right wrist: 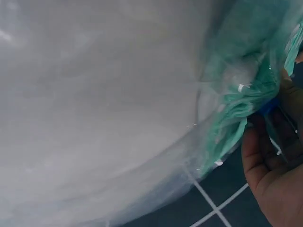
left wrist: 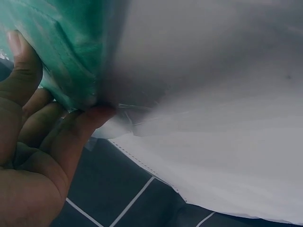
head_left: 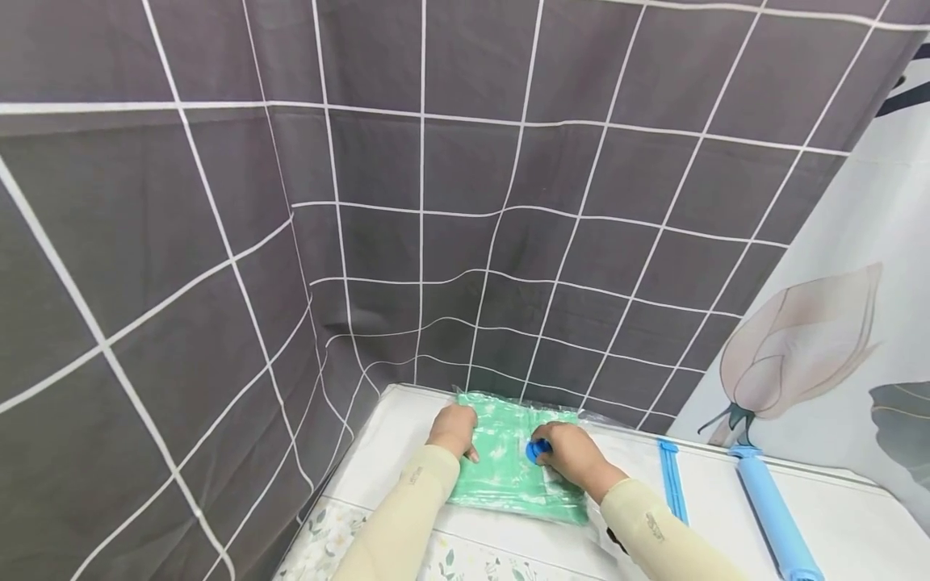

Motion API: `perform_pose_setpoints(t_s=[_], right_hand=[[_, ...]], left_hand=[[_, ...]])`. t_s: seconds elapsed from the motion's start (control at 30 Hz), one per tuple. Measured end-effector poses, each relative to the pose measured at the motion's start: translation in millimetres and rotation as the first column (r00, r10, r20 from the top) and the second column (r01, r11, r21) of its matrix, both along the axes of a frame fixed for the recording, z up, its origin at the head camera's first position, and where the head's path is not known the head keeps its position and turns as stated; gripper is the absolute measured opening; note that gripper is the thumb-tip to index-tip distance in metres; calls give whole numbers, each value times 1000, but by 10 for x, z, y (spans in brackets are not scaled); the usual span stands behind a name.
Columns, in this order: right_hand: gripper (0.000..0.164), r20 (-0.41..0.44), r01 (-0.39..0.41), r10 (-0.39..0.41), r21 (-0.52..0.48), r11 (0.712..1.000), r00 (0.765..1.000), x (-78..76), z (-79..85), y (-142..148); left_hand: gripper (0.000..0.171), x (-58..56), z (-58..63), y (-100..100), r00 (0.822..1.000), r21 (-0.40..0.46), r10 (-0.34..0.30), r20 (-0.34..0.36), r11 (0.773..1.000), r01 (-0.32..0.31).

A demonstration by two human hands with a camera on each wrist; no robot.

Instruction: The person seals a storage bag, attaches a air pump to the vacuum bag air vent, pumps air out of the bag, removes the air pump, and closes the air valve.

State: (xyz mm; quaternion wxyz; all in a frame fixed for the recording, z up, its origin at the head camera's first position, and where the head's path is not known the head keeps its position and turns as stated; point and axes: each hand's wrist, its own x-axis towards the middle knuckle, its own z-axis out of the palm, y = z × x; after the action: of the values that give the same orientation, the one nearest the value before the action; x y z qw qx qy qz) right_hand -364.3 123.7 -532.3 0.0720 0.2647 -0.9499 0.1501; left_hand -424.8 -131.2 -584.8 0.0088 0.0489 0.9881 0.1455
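Observation:
A clear plastic storage bag (head_left: pixel 519 510) with folded green patterned fabric (head_left: pixel 494 452) inside lies on the white surface. My left hand (head_left: pixel 454 432) grips its left side; in the left wrist view the thumb (left wrist: pixel 21 61) lies over the green part and the fingers reach under its edge. On the bag's right half, my right hand (head_left: pixel 577 456) pinches a round blue valve cap (head_left: pixel 534 450). Most of that cap is covered by the fingers, though a bit of blue (right wrist: pixel 270 106) shows in the right wrist view, beside bunched green fabric (right wrist: pixel 232 113).
To the right lie a flat blue strip (head_left: pixel 672 480) and a light-blue hand pump (head_left: pixel 777 516). Dark grid-patterned cloth (head_left: pixel 465 242) rises behind and at the left. A white flower-printed curtain (head_left: pixel 799 347) hangs at the right. Flowered cloth (head_left: pixel 465 561) covers the near edge.

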Motion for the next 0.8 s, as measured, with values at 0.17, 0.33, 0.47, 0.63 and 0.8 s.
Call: perform_pose_setpoints(t_s=[0.17,0.33,0.47,0.63,0.8], right_hand=[[23,-73,-66,69,49,997,995,-43,-34,-30],[26,-157,-123,126,29,992,980,-277,-317,62],[39,-203,-90,95,36,995,974,-387,-494,89],[40,-150,-1,12,73,997,989,-195,-255,-39],[41,-31,43,-39,108,993,999,-40,16,-114]], left_hand=[[76,-52,-55,-11,1000,6,-11,9,1000,11],[80,-59,-42,-11,1000,1,-5,12,1000,5],[79,-57,-57,-16,1000,-5,-10,-4,1000,10],[77,10,57,6,1000,14,-7,21,1000,6],[75,132,171,10,1000,52,2,17,999,-3]])
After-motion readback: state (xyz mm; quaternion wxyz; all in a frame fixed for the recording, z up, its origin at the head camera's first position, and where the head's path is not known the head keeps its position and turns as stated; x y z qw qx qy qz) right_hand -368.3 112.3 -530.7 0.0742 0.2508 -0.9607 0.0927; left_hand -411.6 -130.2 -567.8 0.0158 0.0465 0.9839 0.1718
